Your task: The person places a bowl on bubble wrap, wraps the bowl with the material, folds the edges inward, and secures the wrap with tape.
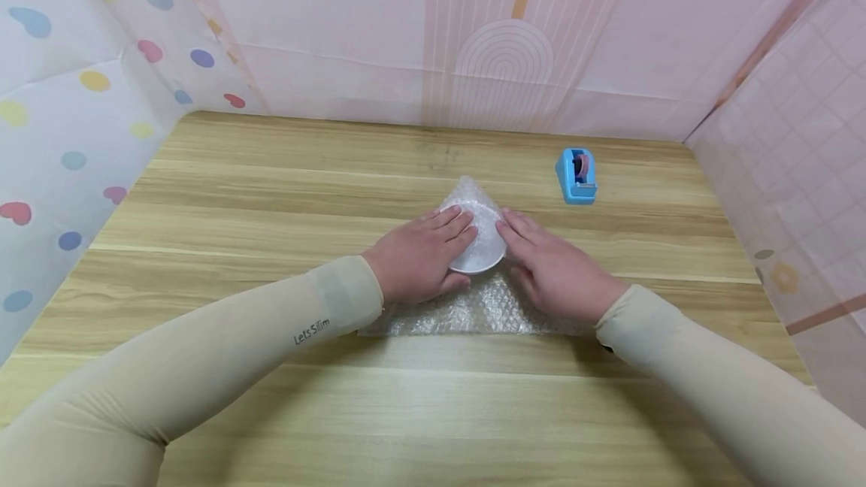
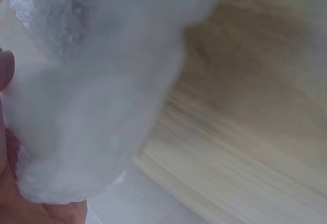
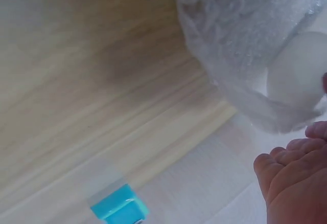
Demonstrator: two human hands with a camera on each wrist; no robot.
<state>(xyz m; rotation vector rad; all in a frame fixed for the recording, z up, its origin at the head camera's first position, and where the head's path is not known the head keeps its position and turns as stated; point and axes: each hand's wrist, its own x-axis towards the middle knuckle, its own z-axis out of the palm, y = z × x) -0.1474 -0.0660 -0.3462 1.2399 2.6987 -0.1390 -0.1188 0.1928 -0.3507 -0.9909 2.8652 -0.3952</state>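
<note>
A round white dish (image 1: 489, 250) sits on a sheet of bubble wrap (image 1: 483, 310) in the middle of the table, and a pointed corner of the wrap sticks up past its far side. My left hand (image 1: 418, 255) lies over the dish's left part with fingers extended. At the right rim, the fingertips of my right hand (image 1: 558, 267) touch the wrap, fingers nearly straight. In the left wrist view the bubble wrap (image 2: 102, 106) fills the left half, blurred. The right wrist view shows the dish (image 3: 296, 73) partly surrounded by wrap.
A blue tape dispenser (image 1: 576, 177) with a pink roll stands at the back right of the wooden table (image 1: 271, 194). Patterned sheets (image 1: 338, 28) hang along the back and both sides of the table.
</note>
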